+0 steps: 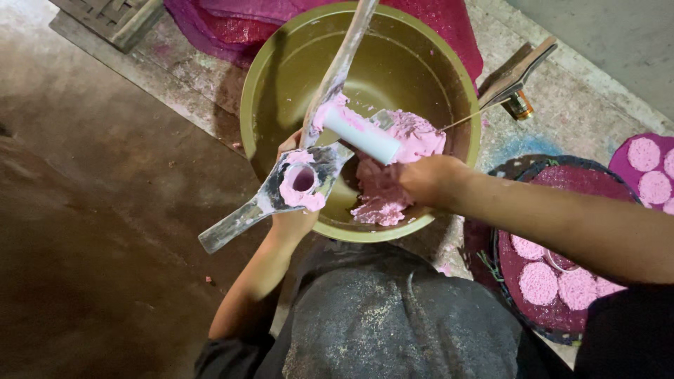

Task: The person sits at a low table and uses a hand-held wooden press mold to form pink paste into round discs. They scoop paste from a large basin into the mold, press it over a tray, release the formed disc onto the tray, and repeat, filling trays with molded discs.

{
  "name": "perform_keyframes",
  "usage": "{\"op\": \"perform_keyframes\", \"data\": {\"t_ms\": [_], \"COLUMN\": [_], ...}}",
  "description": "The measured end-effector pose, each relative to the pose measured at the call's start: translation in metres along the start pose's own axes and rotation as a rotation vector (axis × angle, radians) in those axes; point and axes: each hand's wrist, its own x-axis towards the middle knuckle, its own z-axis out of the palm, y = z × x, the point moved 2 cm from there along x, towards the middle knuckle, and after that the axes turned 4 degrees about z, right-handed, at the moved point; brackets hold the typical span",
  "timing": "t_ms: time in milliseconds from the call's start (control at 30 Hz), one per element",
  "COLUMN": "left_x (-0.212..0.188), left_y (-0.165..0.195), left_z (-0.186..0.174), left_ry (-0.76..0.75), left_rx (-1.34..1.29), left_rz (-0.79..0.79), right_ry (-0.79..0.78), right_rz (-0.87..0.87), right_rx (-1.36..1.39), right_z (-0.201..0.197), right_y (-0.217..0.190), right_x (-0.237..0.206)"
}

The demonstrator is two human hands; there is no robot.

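Centre of frame: big olive-green basin (267, 112) on the floor, a mound of pink dough (393, 175) heaped on its lower-right side, right under both hands, so whatever drops off falls back in.

Left hand (293, 210) comes up from lower centre and sits under a flat metal mould plate (281, 193) w/ long arms, one arm running to the top of frame, another to the lower left. Fingers look curled round the plate from below, but they're mostly hidden, so grip is a fair guess. Plate is held level over the basin's near rim; its round hole (303, 180) is ringed w/ pink dough.

Right hand (428, 179) reaches in from the right, closed round the end of a white cylinder (364, 135) smeared pink; it lies slantwise, far end pointing to upper left, over the dough and just beside the plate.

Right of frame: round dark tray w/ magenta cloth (523, 281) carrying flat pink discs (539, 282), near the right arm. Upper right: a metal tool (516, 74) rests past the basin rim. Magenta cloth (232, 24) at top.
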Motion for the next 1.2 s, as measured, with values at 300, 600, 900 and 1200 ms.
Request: {"op": "perform_keyframes", "data": {"t_ms": [300, 600, 900, 1200], "left_x": [-0.005, 0.052, 0.049, 0.051], "left_y": [-0.014, 0.042, 0.033, 0.020], "left_z": [-0.010, -0.011, 0.035, 0.007], "left_ry": [-0.037, -0.143, -0.370, -0.268], "left_rx": [0.194, 0.659, 0.758, 0.321], "left_rz": [-0.021, 0.312, 0.358, -0.091], "right_ry": [0.066, 0.350, 0.499, 0.771], "right_rz": [-0.126, -0.150, 0.271, 0.319], "right_rx": [0.723, 1.059, 0.041, 0.340], "right_z": [-0.038, -0.093, -0.130, -0.081], "right_y": [-0.015, 0.039, -0.025, -0.004], "right_x": [-0.064, -0.163, -0.134, -0.166]}}
